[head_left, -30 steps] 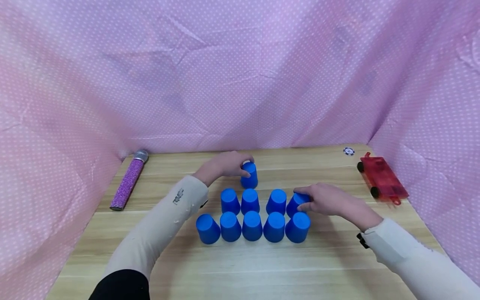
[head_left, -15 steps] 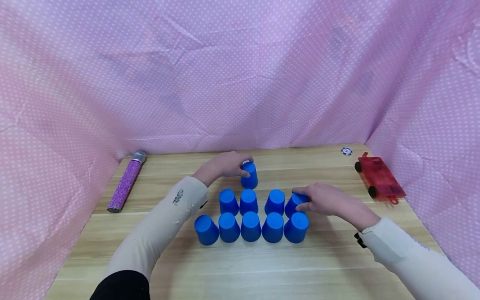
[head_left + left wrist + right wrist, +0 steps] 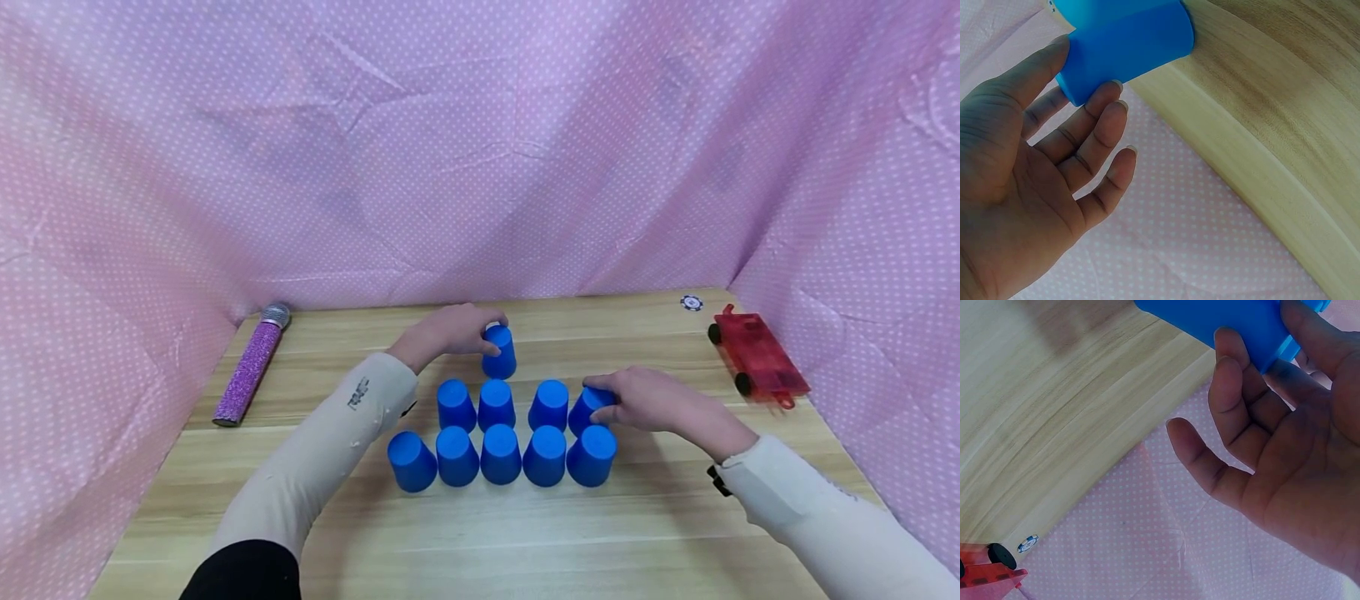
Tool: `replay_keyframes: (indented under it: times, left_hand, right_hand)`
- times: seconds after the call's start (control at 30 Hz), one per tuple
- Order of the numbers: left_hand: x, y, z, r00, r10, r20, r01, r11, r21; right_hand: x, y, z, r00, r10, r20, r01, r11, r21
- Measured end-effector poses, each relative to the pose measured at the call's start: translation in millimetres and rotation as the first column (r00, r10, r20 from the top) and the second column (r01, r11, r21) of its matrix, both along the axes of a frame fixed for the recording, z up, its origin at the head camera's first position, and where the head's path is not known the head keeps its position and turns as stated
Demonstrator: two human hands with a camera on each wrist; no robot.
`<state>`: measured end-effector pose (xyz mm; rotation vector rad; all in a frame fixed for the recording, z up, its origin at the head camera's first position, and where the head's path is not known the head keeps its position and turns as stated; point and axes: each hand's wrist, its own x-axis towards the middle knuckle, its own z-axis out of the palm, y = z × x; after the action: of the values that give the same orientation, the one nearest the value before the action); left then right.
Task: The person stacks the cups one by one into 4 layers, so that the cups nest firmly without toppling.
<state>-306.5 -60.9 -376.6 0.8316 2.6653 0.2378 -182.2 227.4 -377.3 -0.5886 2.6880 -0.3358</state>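
Observation:
My left hand [image 3: 459, 328] grips an upside-down blue cup [image 3: 501, 357] that stands alone behind the others; in the left wrist view thumb and fingers pinch the base end of that cup [image 3: 1129, 50]. With my right hand [image 3: 647, 398] I hold the rightmost cup [image 3: 587, 410] of the middle row, thumb on one side and fingers on the other. The right wrist view shows this blue cup [image 3: 1222, 325] between thumb and fingers. Left of it stands another cup [image 3: 548, 407], then a gap, then a pair [image 3: 496, 406]. A front row of several upside-down cups [image 3: 501, 456] is nearest me.
A purple glitter microphone [image 3: 251, 367] lies at the left of the wooden table [image 3: 480, 542]. On the right sit a red toy car [image 3: 759, 354] and a poker chip [image 3: 692, 303]. Pink dotted cloth [image 3: 480, 150] hangs behind and at both sides.
Both hands keep their hold on the same cups. The whole scene shifts slightly as the head view moves; no cup visibly changes place on the table.

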Motion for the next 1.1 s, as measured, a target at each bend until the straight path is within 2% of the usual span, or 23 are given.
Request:
replay_keyframes:
  times: [0.23, 0.57, 0.67, 0.77, 0.93, 1.1]
  left_hand:
    - [0.7, -1.7, -2.5, 1.0, 0.005, 0.005, -0.005, 1.0, -0.012]
    - [4.0, -3.8, 0.0, 1.0, 0.01, 0.025, -0.01, 1.0, -0.016]
    - [4.7, -7.3, 2.7, 1.0, 0.008, 0.013, -0.008, 1.0, -0.014]
    - [6.6, -14.1, 10.2, 1.0, 0.021, -0.016, -0.021, 1.0, -0.007]
    - [16.5, -31.7, 26.2, 0.998, 0.027, -0.052, -0.027, 1.0, 0.004]
    - [36.1, -47.7, 32.7, 1.0, -0.004, 0.01, 0.004, 1.0, -0.021]
  right_hand:
    - [0.2, -1.1, -0.4, 1.0, 0.013, -0.005, -0.013, 1.0, -0.004]
    - [0.7, -2.6, -0.6, 1.0, 0.022, -0.002, -0.022, 1.0, -0.003]
    - [0.3, -2.7, -0.6, 1.0, 0.022, 0.003, -0.022, 1.0, -0.004]
    - [0.0, -2.3, -0.4, 1.0, 0.019, 0.009, -0.019, 1.0, -0.005]
    - [0.2, -1.3, 1.8, 1.0, 0.021, 0.013, -0.021, 1.0, -0.007]
    - [-0.8, 0.5, 1.7, 1.0, 0.022, 0.016, -0.021, 1.0, -0.01]
